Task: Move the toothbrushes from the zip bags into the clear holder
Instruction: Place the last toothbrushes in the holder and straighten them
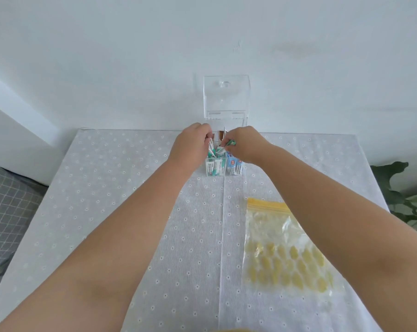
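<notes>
Both hands over clear holder [224,149] at surface [107,212] far edge, lid up for access. Left hand [190,147] and right hand [244,144] each pinch wrapped toothbrushes [213,153], seating them in left compartment. Empty zip bag [286,248] flat, near right.

We see the clear holder [225,167] at the far table edge, lid raised upright; green-packed toothbrushes [214,167] fill its left compartment, blue-packed ones [236,167] its right. Nearer and right of it, a yellow-patterned zip bag [286,248] lies flat.
</notes>
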Demonstrator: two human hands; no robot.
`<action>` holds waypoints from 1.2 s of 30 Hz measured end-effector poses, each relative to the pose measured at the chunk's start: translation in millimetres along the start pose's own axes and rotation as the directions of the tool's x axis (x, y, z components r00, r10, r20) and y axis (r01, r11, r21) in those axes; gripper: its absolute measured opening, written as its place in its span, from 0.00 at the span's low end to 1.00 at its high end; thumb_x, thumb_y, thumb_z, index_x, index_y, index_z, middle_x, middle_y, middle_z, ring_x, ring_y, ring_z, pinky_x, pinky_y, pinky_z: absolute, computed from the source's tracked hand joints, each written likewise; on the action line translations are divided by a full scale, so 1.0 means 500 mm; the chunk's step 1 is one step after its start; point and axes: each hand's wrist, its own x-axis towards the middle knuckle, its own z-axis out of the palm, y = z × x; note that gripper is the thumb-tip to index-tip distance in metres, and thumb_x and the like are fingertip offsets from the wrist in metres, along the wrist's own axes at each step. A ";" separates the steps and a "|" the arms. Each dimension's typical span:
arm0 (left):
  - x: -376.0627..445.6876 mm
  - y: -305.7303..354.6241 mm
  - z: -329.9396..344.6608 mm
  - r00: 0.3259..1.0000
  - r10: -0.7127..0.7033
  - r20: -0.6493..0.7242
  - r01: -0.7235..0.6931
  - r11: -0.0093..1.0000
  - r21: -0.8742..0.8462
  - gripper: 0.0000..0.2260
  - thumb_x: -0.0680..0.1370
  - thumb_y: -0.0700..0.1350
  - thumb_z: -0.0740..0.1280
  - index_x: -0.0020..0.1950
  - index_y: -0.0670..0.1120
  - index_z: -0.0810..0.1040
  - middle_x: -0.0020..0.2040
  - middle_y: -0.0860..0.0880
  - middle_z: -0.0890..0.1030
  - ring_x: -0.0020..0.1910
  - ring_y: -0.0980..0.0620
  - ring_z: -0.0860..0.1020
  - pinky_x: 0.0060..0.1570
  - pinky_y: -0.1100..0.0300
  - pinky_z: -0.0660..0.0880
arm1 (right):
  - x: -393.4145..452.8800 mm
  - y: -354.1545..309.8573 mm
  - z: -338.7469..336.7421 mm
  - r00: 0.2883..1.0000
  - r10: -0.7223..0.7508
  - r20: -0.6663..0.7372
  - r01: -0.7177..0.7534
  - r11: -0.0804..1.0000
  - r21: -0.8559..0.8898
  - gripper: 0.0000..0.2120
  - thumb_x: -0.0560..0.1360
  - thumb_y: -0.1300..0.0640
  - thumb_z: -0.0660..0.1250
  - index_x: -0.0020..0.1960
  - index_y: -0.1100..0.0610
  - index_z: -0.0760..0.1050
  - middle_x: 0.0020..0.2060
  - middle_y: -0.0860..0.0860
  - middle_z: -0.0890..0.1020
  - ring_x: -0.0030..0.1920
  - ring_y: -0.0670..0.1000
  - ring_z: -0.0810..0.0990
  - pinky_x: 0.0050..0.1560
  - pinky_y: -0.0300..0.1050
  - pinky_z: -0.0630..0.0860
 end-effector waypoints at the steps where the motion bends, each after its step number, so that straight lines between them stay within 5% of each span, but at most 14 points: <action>1: 0.001 0.000 0.004 1.000 0.002 0.013 -0.002 1.000 0.008 0.05 0.76 0.36 0.63 0.49 0.41 0.78 0.46 0.44 0.79 0.44 0.44 0.76 0.42 0.52 0.74 | 0.006 -0.003 0.002 1.000 0.000 0.013 0.000 1.000 -0.017 0.09 0.76 0.61 0.65 0.52 0.54 0.82 0.51 0.51 0.83 0.43 0.49 0.77 0.47 0.43 0.76; 8: 0.000 -0.006 0.027 0.998 -0.034 0.055 0.034 0.999 0.002 0.06 0.76 0.36 0.64 0.49 0.40 0.79 0.46 0.43 0.80 0.44 0.42 0.77 0.43 0.51 0.74 | 0.034 -0.005 0.024 0.999 0.031 0.025 -0.030 0.999 -0.014 0.11 0.73 0.61 0.65 0.52 0.53 0.81 0.49 0.51 0.81 0.44 0.51 0.75 0.44 0.42 0.74; 13: -0.007 -0.010 0.034 0.972 -0.200 0.126 0.224 0.951 -0.214 0.11 0.75 0.37 0.66 0.55 0.45 0.79 0.52 0.48 0.83 0.41 0.50 0.80 0.47 0.56 0.78 | 0.038 0.011 0.041 0.993 0.105 -0.045 -0.099 0.989 0.112 0.12 0.74 0.58 0.69 0.56 0.56 0.81 0.51 0.52 0.82 0.49 0.52 0.79 0.49 0.41 0.73; 16: -0.014 -0.012 0.036 0.954 -0.254 0.157 0.290 0.916 -0.279 0.15 0.74 0.33 0.63 0.56 0.49 0.77 0.52 0.51 0.82 0.39 0.55 0.80 0.37 0.64 0.74 | 0.037 0.018 0.047 0.988 0.143 -0.063 -0.132 0.979 0.152 0.09 0.74 0.56 0.69 0.52 0.55 0.83 0.43 0.49 0.82 0.42 0.50 0.78 0.45 0.41 0.74; 18: -0.015 -0.011 0.037 0.952 -0.270 0.141 0.301 0.911 -0.282 0.13 0.75 0.34 0.64 0.55 0.48 0.78 0.49 0.50 0.83 0.42 0.54 0.80 0.40 0.63 0.75 | 0.037 0.018 0.049 0.986 0.159 -0.045 -0.151 0.976 0.156 0.06 0.73 0.56 0.71 0.49 0.54 0.83 0.37 0.45 0.78 0.38 0.49 0.78 0.42 0.42 0.76; 22: -0.015 -0.015 0.038 0.961 -0.252 0.112 0.268 0.947 -0.175 0.06 0.76 0.41 0.69 0.51 0.47 0.82 0.44 0.52 0.83 0.44 0.51 0.80 0.43 0.58 0.76 | 0.041 0.013 0.050 0.984 0.176 -0.040 -0.170 0.978 0.120 0.02 0.71 0.54 0.73 0.42 0.51 0.80 0.31 0.43 0.74 0.30 0.45 0.75 0.34 0.41 0.72; 26: -0.014 -0.013 0.037 0.989 -0.115 0.097 0.104 0.988 0.112 0.05 0.76 0.44 0.69 0.49 0.49 0.84 0.50 0.50 0.79 0.53 0.45 0.73 0.40 0.55 0.71 | 0.044 0.010 0.051 0.983 0.185 -0.014 -0.183 0.977 0.107 0.03 0.73 0.55 0.71 0.45 0.53 0.82 0.30 0.44 0.76 0.30 0.47 0.77 0.33 0.39 0.72; 29: -0.004 -0.010 0.038 0.990 -0.066 0.127 0.036 0.973 0.227 0.05 0.76 0.43 0.70 0.47 0.49 0.86 0.51 0.48 0.74 0.52 0.44 0.70 0.41 0.53 0.73 | 0.042 0.006 0.050 0.980 0.197 0.010 -0.197 0.978 0.073 0.03 0.74 0.54 0.70 0.45 0.52 0.82 0.39 0.47 0.82 0.34 0.48 0.80 0.35 0.40 0.74; 36: 0.037 0.005 0.040 0.926 -0.312 0.213 0.262 0.937 0.232 0.05 0.73 0.47 0.72 0.47 0.51 0.85 0.54 0.47 0.73 0.56 0.43 0.70 0.51 0.51 0.74 | 0.065 -0.016 0.048 0.945 0.326 0.035 -0.326 0.945 -0.004 0.07 0.72 0.57 0.69 0.50 0.54 0.81 0.46 0.51 0.83 0.44 0.54 0.82 0.46 0.46 0.81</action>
